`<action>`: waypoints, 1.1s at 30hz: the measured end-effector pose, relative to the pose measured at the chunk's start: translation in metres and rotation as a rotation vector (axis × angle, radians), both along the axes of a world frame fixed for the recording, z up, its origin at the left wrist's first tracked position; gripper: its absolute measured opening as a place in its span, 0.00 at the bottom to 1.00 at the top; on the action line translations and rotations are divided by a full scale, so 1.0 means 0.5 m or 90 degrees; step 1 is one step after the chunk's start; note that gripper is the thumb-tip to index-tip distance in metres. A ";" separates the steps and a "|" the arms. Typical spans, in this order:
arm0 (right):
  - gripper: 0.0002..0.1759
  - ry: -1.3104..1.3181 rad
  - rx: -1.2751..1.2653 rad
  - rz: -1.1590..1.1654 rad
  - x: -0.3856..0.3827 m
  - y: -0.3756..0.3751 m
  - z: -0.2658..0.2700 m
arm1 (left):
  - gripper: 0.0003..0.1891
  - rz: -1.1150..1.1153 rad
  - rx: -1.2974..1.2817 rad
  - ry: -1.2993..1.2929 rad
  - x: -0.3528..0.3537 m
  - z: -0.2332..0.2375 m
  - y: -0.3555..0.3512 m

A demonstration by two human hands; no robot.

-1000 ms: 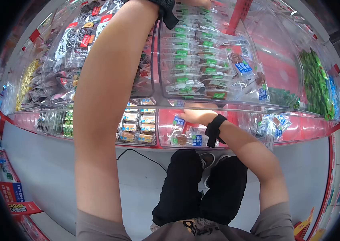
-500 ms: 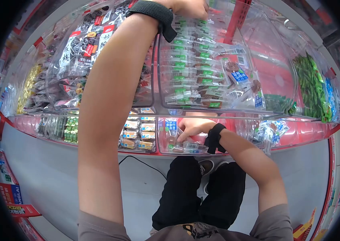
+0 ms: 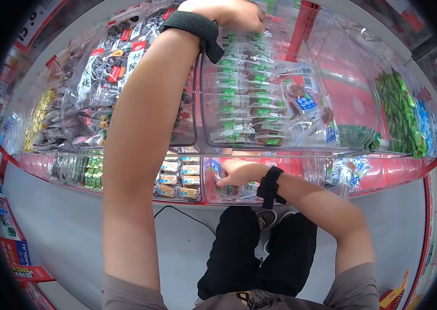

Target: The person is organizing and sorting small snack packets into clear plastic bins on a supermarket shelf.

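Note:
My left hand (image 3: 241,14) reaches to the top of the upper shelf, above stacked clear packets with green labels (image 3: 231,98); its fingers are mostly hidden. Below, my right hand (image 3: 239,173) reaches into a clear bin on the lower shelf, its thumb apart and its other fingers hidden. Near those fingers is a blue-and-white packet (image 3: 212,166), and small clear packets (image 3: 231,191) lie under the hand. Loose packets with blue labels (image 3: 307,102) lean against the right of the green-labelled stack.
Dark plum packets (image 3: 102,72) fill the upper left bin. Orange-and-white packets (image 3: 191,169) stand in rows on the lower shelf. Green packets (image 3: 398,111) hang over at the right. A black cable (image 3: 182,208) lies on the floor near my shoes (image 3: 266,219).
My right hand has shifted slightly left in the lower bin, over the blue-and-white packet. My left hand has moved down a little. The view has tilted slightly.

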State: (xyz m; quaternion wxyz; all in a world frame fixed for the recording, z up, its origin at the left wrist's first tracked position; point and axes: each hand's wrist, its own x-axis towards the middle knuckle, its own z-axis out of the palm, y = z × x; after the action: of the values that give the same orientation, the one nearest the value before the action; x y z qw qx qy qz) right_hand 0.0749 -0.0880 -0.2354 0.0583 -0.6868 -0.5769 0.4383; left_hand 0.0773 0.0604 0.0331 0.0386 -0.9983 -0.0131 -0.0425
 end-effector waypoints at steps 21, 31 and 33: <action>0.34 -0.150 0.132 -0.005 0.029 -0.158 -0.008 | 0.20 -0.032 0.008 -0.007 0.015 -0.012 0.021; 0.40 -0.053 -0.165 -0.007 0.036 -0.104 0.006 | 0.21 0.045 -0.056 0.001 -0.009 -0.002 -0.018; 0.37 -0.115 -0.031 0.017 0.026 -0.123 -0.032 | 0.22 0.072 -0.074 0.009 0.002 -0.011 -0.014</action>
State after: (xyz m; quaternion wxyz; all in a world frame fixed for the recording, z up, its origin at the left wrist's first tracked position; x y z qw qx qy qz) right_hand 0.0881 -0.1497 -0.2514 -0.0168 -0.7172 -0.5779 0.3890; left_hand 0.0783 0.0533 0.0274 -0.0166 -0.9968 -0.0714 -0.0327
